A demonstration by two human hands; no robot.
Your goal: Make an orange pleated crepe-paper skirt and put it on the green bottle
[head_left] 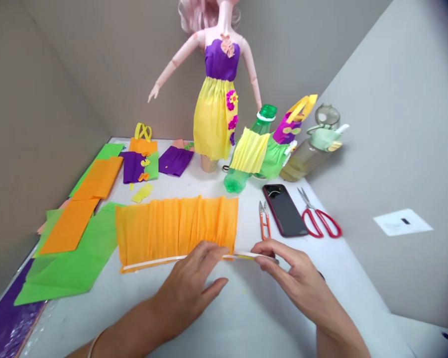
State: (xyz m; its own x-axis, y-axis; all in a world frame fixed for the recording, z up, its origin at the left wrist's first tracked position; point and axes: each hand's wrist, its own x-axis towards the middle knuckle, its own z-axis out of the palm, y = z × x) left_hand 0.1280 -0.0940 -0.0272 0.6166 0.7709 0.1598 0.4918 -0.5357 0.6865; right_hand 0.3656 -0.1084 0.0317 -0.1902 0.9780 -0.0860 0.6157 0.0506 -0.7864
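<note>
Left hand (186, 291): fingers (209, 253) pressed together on white strip (164, 261) along pleated orange crepe paper (175, 231), lying on the table (246, 318). Right hand (298, 281): fingers (272, 253) pinching the strip's end. Thread snips (264, 220) and phone (283, 210) lie just beyond, not obstructing.

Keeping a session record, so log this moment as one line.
left hand: on long white strip | right hand: pinching strip's end | strip along: pleated orange crepe paper

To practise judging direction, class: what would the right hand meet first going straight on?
The right hand would probably meet the pleated orange crepe paper, beyond the white strip it pinches.
</note>
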